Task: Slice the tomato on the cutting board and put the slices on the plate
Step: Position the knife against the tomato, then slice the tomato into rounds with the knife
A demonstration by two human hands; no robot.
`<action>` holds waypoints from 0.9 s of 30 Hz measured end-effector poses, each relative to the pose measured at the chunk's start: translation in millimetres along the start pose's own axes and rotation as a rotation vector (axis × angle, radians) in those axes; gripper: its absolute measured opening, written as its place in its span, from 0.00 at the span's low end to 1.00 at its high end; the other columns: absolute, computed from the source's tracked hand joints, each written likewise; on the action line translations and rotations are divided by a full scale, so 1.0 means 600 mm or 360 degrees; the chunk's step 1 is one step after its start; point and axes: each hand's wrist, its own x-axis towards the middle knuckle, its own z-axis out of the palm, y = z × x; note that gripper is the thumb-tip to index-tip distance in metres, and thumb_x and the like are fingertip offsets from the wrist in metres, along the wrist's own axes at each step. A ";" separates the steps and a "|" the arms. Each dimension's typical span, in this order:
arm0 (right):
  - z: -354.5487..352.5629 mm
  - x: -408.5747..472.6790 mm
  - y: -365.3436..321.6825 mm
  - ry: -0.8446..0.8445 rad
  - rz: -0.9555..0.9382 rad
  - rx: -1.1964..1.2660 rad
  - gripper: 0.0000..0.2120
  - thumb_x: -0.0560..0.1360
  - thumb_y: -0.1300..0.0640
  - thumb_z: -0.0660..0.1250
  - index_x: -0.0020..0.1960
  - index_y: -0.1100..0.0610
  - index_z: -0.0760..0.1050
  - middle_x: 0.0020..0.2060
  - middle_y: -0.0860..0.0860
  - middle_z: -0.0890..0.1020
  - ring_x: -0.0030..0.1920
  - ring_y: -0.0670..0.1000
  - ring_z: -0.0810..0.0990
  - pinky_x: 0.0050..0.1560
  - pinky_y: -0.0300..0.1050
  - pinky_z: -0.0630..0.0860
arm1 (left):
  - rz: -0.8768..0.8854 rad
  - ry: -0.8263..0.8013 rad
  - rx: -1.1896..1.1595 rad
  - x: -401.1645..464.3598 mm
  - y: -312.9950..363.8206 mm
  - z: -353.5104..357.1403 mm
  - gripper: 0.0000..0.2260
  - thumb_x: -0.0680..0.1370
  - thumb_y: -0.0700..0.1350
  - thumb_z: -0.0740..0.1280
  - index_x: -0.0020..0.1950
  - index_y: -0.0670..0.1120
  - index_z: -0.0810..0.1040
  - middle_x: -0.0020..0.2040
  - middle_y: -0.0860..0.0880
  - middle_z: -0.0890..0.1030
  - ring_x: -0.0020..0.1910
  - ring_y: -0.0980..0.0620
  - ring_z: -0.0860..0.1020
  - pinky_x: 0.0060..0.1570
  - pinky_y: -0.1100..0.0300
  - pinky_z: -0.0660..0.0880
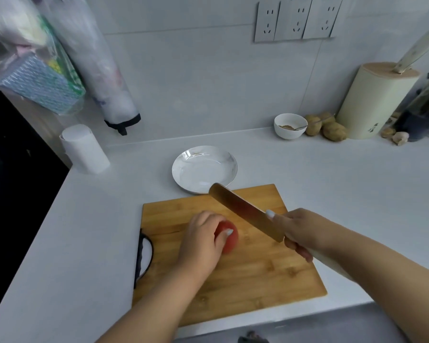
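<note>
A whole red tomato (229, 240) rests on the wooden cutting board (258, 273) near its middle. My left hand (202, 240) covers the tomato's left side and holds it down. My right hand (299, 231) grips the handle of a broad knife (245, 210). The blade is raised above the board, to the right of the tomato, pointing up and left toward the plate. The white plate (203, 169) stands just behind the board with nothing on it.
A white paper roll (84, 149) stands at the back left. At the back right are a small white bowl with a spoon (289, 125), some potatoes (326, 127) and a cream knife block (372, 100). Bags (60, 58) hang on the wall. The counter edge runs just below the board.
</note>
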 end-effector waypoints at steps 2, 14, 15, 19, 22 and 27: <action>-0.002 0.003 -0.010 -0.0072 0.0003 -0.0099 0.31 0.74 0.29 0.54 0.38 0.58 0.72 0.26 0.55 0.73 0.23 0.51 0.68 0.36 0.44 0.73 | 0.0033 -0.0038 0.0019 0.005 -0.003 0.001 0.08 0.75 0.48 0.68 0.53 0.49 0.78 0.52 0.54 0.75 0.53 0.55 0.69 0.53 0.64 0.68; -0.017 0.006 -0.035 -0.0215 -0.0033 -0.0390 0.30 0.76 0.32 0.53 0.35 0.58 0.70 0.21 0.49 0.73 0.19 0.47 0.68 0.34 0.41 0.73 | 0.0069 -0.0138 0.0195 0.015 -0.001 0.000 0.13 0.76 0.52 0.65 0.58 0.50 0.75 0.57 0.54 0.74 0.57 0.55 0.67 0.56 0.63 0.66; -0.019 0.008 -0.035 -0.0227 -0.0027 -0.0426 0.31 0.75 0.31 0.52 0.36 0.58 0.71 0.23 0.52 0.74 0.20 0.49 0.69 0.35 0.42 0.73 | 0.0069 -0.0143 0.0194 0.015 0.000 0.000 0.13 0.76 0.52 0.64 0.58 0.50 0.75 0.57 0.54 0.74 0.57 0.55 0.67 0.56 0.64 0.65; -0.026 0.022 -0.035 -0.0251 -0.0004 -0.0487 0.32 0.75 0.30 0.51 0.39 0.58 0.72 0.30 0.57 0.75 0.22 0.51 0.71 0.36 0.42 0.74 | 0.0063 -0.0164 0.0172 0.017 -0.001 -0.001 0.13 0.76 0.52 0.65 0.59 0.50 0.75 0.57 0.54 0.74 0.57 0.55 0.67 0.56 0.66 0.63; -0.022 0.033 -0.035 -0.0249 -0.0003 -0.0494 0.33 0.75 0.29 0.51 0.39 0.58 0.73 0.30 0.56 0.76 0.22 0.52 0.71 0.33 0.42 0.74 | 0.0068 -0.0187 0.0169 0.019 -0.002 -0.001 0.13 0.76 0.51 0.65 0.59 0.50 0.75 0.57 0.54 0.73 0.57 0.54 0.67 0.56 0.66 0.62; -0.012 0.051 -0.038 -0.0260 0.0000 -0.0513 0.39 0.71 0.26 0.51 0.43 0.63 0.77 0.29 0.56 0.76 0.27 0.54 0.72 0.32 0.43 0.74 | 0.0067 -0.0173 0.0170 0.018 -0.003 0.000 0.13 0.76 0.51 0.65 0.59 0.49 0.75 0.58 0.53 0.74 0.57 0.53 0.68 0.57 0.65 0.63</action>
